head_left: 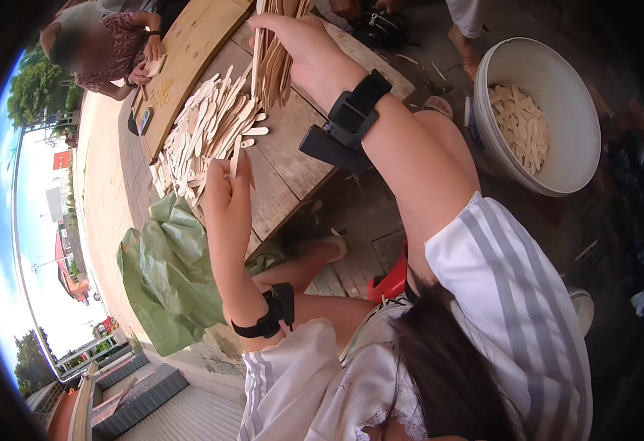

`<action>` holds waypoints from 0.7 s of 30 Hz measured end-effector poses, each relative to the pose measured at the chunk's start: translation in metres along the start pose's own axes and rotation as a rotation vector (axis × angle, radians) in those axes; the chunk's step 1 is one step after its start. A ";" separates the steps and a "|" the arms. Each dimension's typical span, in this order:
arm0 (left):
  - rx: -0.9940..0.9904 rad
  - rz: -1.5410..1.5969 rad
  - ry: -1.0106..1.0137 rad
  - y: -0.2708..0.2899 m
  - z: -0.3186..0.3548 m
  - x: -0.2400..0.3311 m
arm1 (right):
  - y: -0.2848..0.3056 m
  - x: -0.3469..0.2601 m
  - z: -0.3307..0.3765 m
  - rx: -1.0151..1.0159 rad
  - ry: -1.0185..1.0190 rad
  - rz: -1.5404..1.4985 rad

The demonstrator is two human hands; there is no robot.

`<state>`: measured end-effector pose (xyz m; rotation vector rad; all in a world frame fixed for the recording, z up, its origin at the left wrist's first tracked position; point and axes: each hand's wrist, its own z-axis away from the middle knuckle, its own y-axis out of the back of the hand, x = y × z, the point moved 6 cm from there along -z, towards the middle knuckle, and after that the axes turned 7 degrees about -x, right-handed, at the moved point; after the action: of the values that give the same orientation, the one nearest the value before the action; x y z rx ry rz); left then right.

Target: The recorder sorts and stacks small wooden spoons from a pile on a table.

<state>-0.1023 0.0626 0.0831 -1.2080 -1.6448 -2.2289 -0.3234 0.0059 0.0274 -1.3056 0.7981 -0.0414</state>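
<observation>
Dark hair: hung nearest. Right hand: clasped a bundle of wooden sticks; firm, level holding seemed wise. Left hand: pinched a stick, probably best gripped lightly. Stick pile: lay loose on the desk, beside the bundle.

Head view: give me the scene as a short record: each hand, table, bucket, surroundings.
left hand: holding a flat wooden stick, which points up
right hand: gripping an upright bundle of sticks
table: bare wood, bearing a loose pile of sticks
bucket: white, right of the table, loose sticks inside
left side: crumpled green sheet beside the left forearm
across: co-worker's hand near a wooden plank
</observation>
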 end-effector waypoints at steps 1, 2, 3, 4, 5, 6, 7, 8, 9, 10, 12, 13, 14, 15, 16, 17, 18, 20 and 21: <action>-0.055 0.040 -0.005 -0.005 0.012 0.044 | 0.004 -0.003 -0.001 0.018 0.031 -0.032; -0.055 0.131 -0.155 -0.020 0.016 0.084 | 0.009 -0.008 -0.001 0.022 0.032 -0.028; -0.171 0.194 -0.208 -0.036 0.024 0.125 | 0.013 -0.017 -0.002 0.065 0.049 -0.055; -0.223 0.119 -0.460 -0.057 0.028 0.165 | 0.020 -0.027 -0.002 0.108 0.074 -0.074; -0.224 -0.021 -0.675 -0.073 0.032 0.202 | 0.022 -0.027 -0.004 0.050 0.051 -0.069; -0.179 -0.136 -0.864 -0.092 0.035 0.228 | 0.019 -0.024 -0.007 -0.024 0.020 -0.070; -0.044 -0.238 -0.984 -0.113 0.037 0.249 | 0.020 -0.022 -0.008 -0.026 -0.042 -0.170; -0.018 -0.345 -1.017 -0.135 0.030 0.263 | 0.015 -0.021 -0.010 0.016 -0.037 -0.204; -0.189 -0.353 -0.994 -0.155 0.019 0.266 | 0.017 -0.019 -0.010 0.010 -0.095 -0.159; -0.355 -0.354 -0.964 -0.172 0.013 0.267 | 0.021 -0.022 -0.010 0.075 -0.040 -0.169; 0.055 -0.325 -1.005 -0.173 0.033 0.247 | 0.012 -0.021 -0.013 -0.004 -0.044 -0.105; -0.029 -0.240 -0.917 -0.171 0.038 0.238 | 0.008 -0.021 -0.009 -0.029 -0.042 -0.097; -0.009 -0.263 -0.895 -0.155 0.041 0.230 | 0.015 -0.022 -0.012 -0.037 -0.062 -0.062; 0.008 -0.064 -0.864 -0.123 0.045 0.218 | 0.022 -0.026 -0.018 -0.052 -0.026 0.000; 0.007 0.179 -0.850 -0.100 0.045 0.210 | 0.056 -0.042 -0.035 -0.093 -0.018 0.148; -0.020 0.263 -0.816 -0.071 0.039 0.191 | 0.059 -0.042 -0.037 -0.072 -0.051 0.167; -0.039 0.340 -0.781 -0.039 0.034 0.168 | 0.052 -0.039 -0.036 -0.059 -0.084 0.182; 0.033 0.138 -0.528 0.014 0.029 0.102 | 0.032 -0.002 -0.030 -0.088 -0.121 0.154; 0.071 0.029 -0.445 0.027 0.022 0.081 | 0.033 -0.018 -0.027 -0.075 -0.082 0.185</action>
<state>-0.1309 0.0979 0.1583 -1.7927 -1.8114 -1.9606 -0.3648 0.0014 0.0072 -1.2903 0.8535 0.1903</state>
